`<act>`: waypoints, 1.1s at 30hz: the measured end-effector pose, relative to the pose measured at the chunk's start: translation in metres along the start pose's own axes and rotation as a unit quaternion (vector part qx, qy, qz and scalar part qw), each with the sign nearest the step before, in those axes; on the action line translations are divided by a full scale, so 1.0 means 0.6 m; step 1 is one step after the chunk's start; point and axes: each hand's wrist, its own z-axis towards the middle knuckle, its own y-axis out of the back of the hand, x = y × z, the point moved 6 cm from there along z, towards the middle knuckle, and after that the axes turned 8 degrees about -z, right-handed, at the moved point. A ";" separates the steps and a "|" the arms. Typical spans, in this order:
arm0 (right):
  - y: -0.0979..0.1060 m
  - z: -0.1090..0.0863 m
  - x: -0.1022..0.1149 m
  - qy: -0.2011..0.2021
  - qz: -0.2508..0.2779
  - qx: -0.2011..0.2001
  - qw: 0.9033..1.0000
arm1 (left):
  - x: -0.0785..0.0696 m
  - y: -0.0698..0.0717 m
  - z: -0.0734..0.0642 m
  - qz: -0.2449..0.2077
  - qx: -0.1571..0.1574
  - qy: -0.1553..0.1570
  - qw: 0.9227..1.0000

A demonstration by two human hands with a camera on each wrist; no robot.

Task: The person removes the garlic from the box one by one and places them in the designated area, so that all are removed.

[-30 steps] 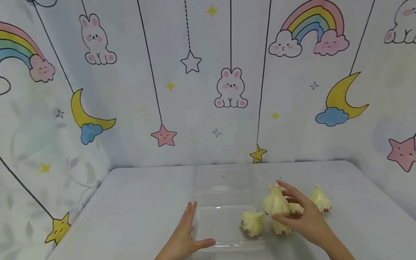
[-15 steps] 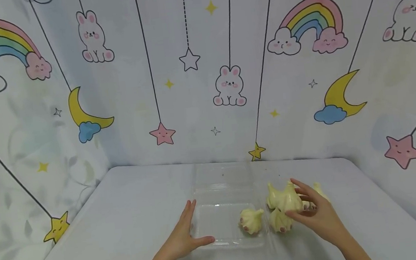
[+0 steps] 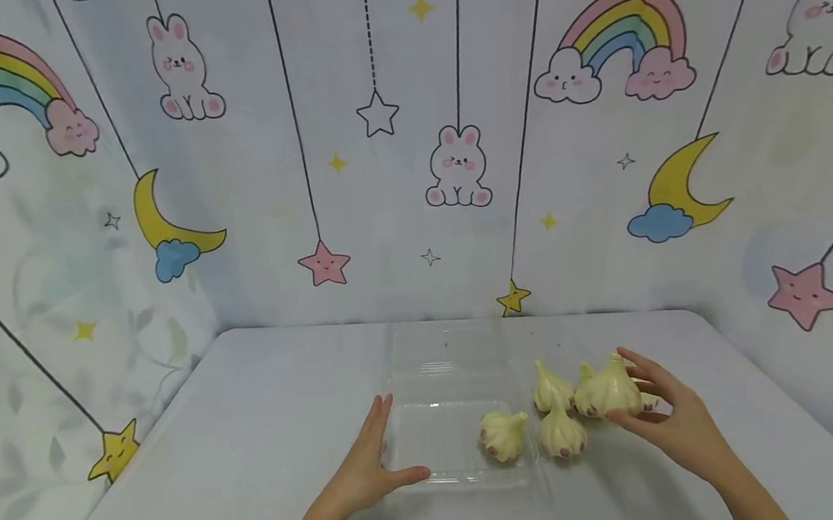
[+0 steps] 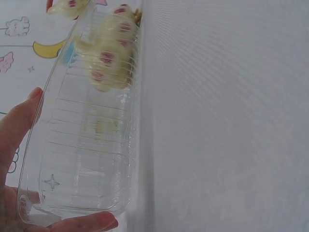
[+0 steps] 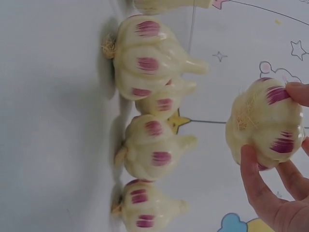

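Note:
My right hand (image 3: 676,415) pinches a pale garlic bulb (image 3: 617,389) between thumb and fingertips. In the right wrist view this bulb (image 5: 263,123) is lifted, its root end and purple streaks showing. Left of it, a clear plastic clamshell box (image 3: 434,438) lies with its lid folded back toward the wall. One garlic bulb (image 3: 504,436) sits on its side in the box's right part. My left hand (image 3: 361,470) spans the box's near left corner, fingers along the left side and thumb along the front rim, all fairly straight. The left wrist view shows fingertips at the box's rim (image 4: 29,150).
Several more garlic bulbs stand on the white table (image 3: 253,443) just right of the box, among them a front bulb (image 3: 563,436) and a rear bulb (image 3: 549,388). The held bulb partly hides others behind it. A patterned cloth wall (image 3: 379,180) rises at the table's back edge.
My right hand has moved right with its garlic bulb, away from the box, uncovering bulbs on the table. The left hand and the bulb in the box stay in place.

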 end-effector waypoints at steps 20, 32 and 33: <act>-0.021 -0.008 -0.053 -0.031 0.006 0.050 0.998 | -0.002 0.001 -0.003 -0.001 0.004 0.008 1.000; -0.042 -0.012 -0.067 -0.070 -0.038 0.112 0.991 | -0.001 0.001 -0.002 -0.001 0.005 0.012 1.000; -0.043 -0.012 -0.066 -0.070 -0.041 0.115 0.990 | -0.001 0.001 -0.002 -0.001 0.005 0.011 1.000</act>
